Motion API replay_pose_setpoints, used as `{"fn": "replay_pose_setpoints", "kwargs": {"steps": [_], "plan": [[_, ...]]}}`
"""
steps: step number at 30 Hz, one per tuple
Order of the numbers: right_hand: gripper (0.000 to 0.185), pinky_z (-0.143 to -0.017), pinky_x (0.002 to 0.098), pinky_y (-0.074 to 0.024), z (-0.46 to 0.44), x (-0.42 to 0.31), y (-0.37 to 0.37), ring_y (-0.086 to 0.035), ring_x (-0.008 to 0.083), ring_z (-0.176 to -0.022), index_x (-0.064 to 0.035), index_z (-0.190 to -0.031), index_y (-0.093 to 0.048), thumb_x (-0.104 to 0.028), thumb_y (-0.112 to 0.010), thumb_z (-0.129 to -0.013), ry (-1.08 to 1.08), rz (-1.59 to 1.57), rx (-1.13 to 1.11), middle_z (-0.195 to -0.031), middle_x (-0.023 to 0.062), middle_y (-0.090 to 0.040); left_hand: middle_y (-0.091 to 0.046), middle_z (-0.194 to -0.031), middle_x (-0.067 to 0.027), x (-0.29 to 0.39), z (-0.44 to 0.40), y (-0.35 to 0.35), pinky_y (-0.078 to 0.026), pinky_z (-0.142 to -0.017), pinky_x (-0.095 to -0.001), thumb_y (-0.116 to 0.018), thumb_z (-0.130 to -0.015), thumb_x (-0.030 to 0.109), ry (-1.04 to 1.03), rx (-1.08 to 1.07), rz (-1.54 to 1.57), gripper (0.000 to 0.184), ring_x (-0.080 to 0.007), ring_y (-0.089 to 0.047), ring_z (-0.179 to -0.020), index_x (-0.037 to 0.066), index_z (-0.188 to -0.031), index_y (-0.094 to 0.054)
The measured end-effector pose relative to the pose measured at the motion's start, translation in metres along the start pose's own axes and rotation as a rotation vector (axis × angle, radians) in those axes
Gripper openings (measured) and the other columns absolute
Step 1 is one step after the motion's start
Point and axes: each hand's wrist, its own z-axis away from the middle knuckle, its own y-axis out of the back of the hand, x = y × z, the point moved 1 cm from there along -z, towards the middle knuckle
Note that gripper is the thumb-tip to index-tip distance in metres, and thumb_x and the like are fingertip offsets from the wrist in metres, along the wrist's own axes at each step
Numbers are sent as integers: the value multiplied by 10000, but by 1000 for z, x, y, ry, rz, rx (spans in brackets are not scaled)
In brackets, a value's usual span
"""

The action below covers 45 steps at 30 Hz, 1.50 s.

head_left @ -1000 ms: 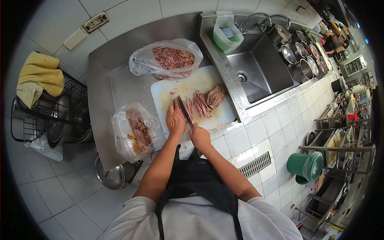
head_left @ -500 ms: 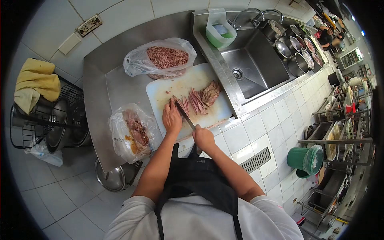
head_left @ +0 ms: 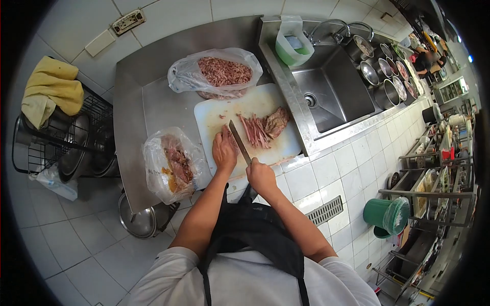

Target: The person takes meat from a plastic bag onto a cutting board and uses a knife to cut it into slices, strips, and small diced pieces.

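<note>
Slanting over one cutting board [head_left: 208,115] at mid-frame, one knife [head_left: 240,143] is gripped by the right hand [head_left: 261,176]. Meat strips [head_left: 255,131] and one chunk [head_left: 276,122] lie right of both hands. Meat is touched by the left hand [head_left: 224,152], its grip unclear. Two plastic bags [head_left: 182,76] are seen left; writing is illegible.

yellow cloth [head_left: 53,84], green bin [head_left: 380,214], floor drain [head_left: 325,210]

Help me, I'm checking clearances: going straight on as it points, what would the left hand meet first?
Probably the small meat scrap on the cutting board, just beyond the left hand's fingertips, though its height above the board is unclear.
</note>
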Motion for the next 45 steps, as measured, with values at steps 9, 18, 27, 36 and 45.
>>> {"fn": "replay_pose_setpoints", "kwargs": {"steps": [9, 18, 27, 36, 45], "plan": [[185, -615, 536, -577, -2, -1, -2, -707, 438, -638, 2, -877, -583, -168, -590, -950, 13, 38, -45, -675, 257, -681, -601, -1108, -190, -3, -1, -4, -504, -896, -471, -609, -943, 93, -33, 44, -1, 529, -379, -619, -1032, -16, -1454, -533], [204, -661, 538, -587, -22, -7, -15, -718, 445, -685, 21, -887, -597, -174, -596, -946, 11, 11, -50, -722, 280, -691, -592, -1096, -191, -8, -4, -9, -513, -909, -466, -605, -953, 133, -94, 36, -50, 545, -378, -614, -1027, -68, -1449, -501], [226, -681, 590, -561, -39, -8, -16, -693, 498, -717, 39, -905, -594, -184, -593, -941, 14, -71, -50, -750, 319, -676, -595, -1142, -219, -7, -4, -5, -503, -915, -483, -589, -948, 115, -83, 8, 6, 556, -402, -606, -1036, -89, -1454, -482], [209, -633, 582, -561, -28, -7, -13, -691, 483, -666, 31, -898, -575, -173, -594, -942, 24, -47, -52, -697, 294, -671, -589, -1149, -226, -4, -4, -1, -497, -927, -487, -590, -941, 84, -71, -10, 38, 545, -408, -597, -1054, -108, -1442, -493], [207, -624, 558, -572, -26, -12, -12, -698, 469, -662, 23, -911, -577, -178, -584, -959, 18, -4, -86, -714, 280, -683, -604, -1124, -217, -2, -6, -4, -514, -883, -473, -581, -934, 72, -70, 7, -38, 546, -397, -606, -1016, -113, -1440, -494]]}}
